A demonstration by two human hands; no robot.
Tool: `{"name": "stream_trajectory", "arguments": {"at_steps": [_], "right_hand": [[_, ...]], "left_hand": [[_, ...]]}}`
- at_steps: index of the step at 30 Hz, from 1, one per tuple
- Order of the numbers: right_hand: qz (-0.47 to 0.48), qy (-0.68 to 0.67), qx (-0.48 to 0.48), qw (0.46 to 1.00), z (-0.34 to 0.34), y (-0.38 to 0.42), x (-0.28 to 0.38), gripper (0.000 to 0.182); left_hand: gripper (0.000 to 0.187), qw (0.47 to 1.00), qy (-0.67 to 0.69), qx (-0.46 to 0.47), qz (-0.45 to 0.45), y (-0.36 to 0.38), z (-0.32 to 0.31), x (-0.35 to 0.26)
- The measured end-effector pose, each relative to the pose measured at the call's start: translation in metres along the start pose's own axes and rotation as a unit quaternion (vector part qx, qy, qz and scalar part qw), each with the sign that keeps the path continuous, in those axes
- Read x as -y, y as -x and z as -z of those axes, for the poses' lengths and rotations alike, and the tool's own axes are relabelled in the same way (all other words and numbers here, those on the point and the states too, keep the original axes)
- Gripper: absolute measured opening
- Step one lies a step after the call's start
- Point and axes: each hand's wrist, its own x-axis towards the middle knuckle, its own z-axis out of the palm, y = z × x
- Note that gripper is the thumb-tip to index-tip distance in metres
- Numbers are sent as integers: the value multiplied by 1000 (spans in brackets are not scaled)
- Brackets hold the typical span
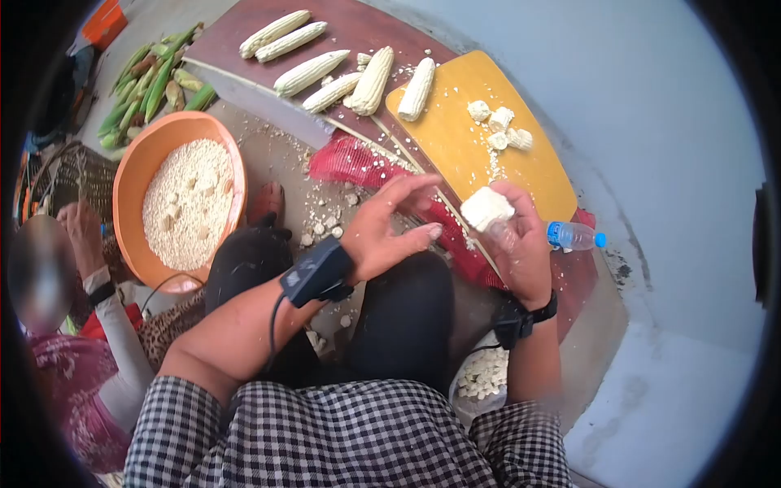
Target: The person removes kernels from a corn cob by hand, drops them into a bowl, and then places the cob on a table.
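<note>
My right hand (521, 244) grips a short piece of white corn cob (486, 209) between thumb and fingers, above the near edge of the yellow cutting board (455, 130). Its details are washed out by brightness. My left hand (381, 232) is apart from it on the left, with thumb and fingers spread and nothing in them. On the board several short cob pieces (501, 119) lie in a cluster among loose crumbs, and one whole ear of white corn (417, 89) rests at its left edge. More husked ears (312, 73) lie on the reddish-brown table (358, 24).
An orange basin (124, 187) of kernels stands at left, beside a co-worker's raised hand (80, 232). Unhusked corn (150, 85) is heaped behind it. A water bottle (576, 237) lies at right. A container of white pieces (480, 378) is below my right forearm. Red mesh (350, 159) hangs at the table edge.
</note>
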Motion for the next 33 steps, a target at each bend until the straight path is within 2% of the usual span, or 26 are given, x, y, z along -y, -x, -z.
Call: {"name": "stream_trajectory", "arguments": {"at_steps": [2,3,4,7,8,11,12,16,18,21,25,29,33], "right_hand": [[-2,-34,56,998,-28,18,8,38],[-3,-45,47,998,-43,23,11,37],[-6,-56,38,998,-58,27,13,36],[6,-86,40,995,-100,33,10,33],[13,-94,46,994,-111,33,9,32],[17,-12,63,998,-130,22,-7,31],[41,-61,73,995,-143,19,-10,33],[56,-82,102,990,-161,5,-18,34],[55,-69,98,991,-162,-4,-27,34],[100,32,85,991,-144,-22,-56,32],[90,-14,78,993,-139,-34,-73,30],[67,-64,111,990,-137,-38,-62,29],[44,-82,123,988,-132,-45,-64,28]], "left_hand": [[68,990,-75,-17,-119,7,1,-8],[71,977,-115,-29,-177,11,1,-11],[73,977,-81,-28,-195,17,2,-14],[73,961,-102,-80,-245,35,10,-16],[70,967,-84,-89,-224,43,16,-17],[66,967,-77,-122,-209,55,36,-23],[62,968,-58,-141,-199,57,40,-25],[58,967,-37,-152,-203,65,63,-28],[56,980,35,-145,-132,70,70,-31],[55,985,106,-119,-61,67,75,-25],[54,974,208,-90,10,58,74,-16],[53,973,218,-74,0,49,75,-13],[50,972,209,-102,33,45,76,-15]]}}
